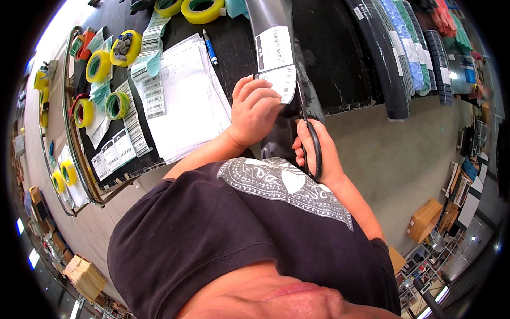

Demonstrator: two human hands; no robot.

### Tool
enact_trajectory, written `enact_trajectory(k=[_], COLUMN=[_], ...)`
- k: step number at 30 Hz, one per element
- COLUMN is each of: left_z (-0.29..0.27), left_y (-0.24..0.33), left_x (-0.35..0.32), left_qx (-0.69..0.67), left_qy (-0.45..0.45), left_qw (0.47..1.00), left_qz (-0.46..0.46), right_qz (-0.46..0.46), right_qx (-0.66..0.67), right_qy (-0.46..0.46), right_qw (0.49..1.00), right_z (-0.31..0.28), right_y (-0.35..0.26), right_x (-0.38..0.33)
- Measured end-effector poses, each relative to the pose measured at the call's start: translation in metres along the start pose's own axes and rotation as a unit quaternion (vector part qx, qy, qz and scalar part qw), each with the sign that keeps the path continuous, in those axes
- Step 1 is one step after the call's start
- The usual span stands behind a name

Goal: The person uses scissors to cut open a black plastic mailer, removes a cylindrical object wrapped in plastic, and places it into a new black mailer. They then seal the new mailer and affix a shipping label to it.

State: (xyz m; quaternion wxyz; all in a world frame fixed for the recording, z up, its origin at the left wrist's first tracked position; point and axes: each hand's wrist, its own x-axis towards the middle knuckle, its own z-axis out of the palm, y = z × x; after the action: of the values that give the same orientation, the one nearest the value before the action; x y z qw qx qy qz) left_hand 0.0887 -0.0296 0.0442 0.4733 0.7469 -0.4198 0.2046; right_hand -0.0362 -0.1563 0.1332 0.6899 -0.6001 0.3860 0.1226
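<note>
A long dark grey plastic-wrapped roll [268, 13] lies across the black table toward my body. Two white printed labels lie along it, an upper label [276, 47] and a lower label [286, 85]. My left hand [256, 109] has its fingers curled at the left edge of the lower label, gripping it; the thumb is hidden. In my right hand [321, 146] are black-handled scissors [315, 141], fingers through the handles. Their blades point away from me, along the right edge of the lower label. How far the blades are apart is hard to make out.
Left of the roll lie a stack of white papers [180, 101], a blue pen [210, 47], label strips [154, 90] and several yellow tape rolls [203, 9]. A metal rail [69, 117] borders the left side. Wrapped fabric rolls [380, 58] overhang the table's edge at right.
</note>
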Motion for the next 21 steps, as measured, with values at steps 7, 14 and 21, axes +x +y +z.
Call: enact_trajectory(k=[7, 14, 21], left_z=[0.001, 0.002, 0.002], left_y=[-0.005, -0.005, -0.008], left_x=[0.000, 0.001, 0.001], left_qx=[-0.031, -0.018, -0.023], left_qy=[0.016, 0.011, 0.028], left_qw=[0.999, 1.000, 0.999], left_qz=[-0.025, -0.009, -0.010], right_qz=[0.018, -0.001, -0.023], right_qx=[0.065, 0.049, 0.032], right_qy=[-0.043, -0.019, -0.013], right_qw=[0.997, 0.999, 0.999], right_z=[-0.012, -0.001, -0.003], right_y=[-0.007, -0.013, -0.010], right_x=[-0.002, 0.013, 0.014])
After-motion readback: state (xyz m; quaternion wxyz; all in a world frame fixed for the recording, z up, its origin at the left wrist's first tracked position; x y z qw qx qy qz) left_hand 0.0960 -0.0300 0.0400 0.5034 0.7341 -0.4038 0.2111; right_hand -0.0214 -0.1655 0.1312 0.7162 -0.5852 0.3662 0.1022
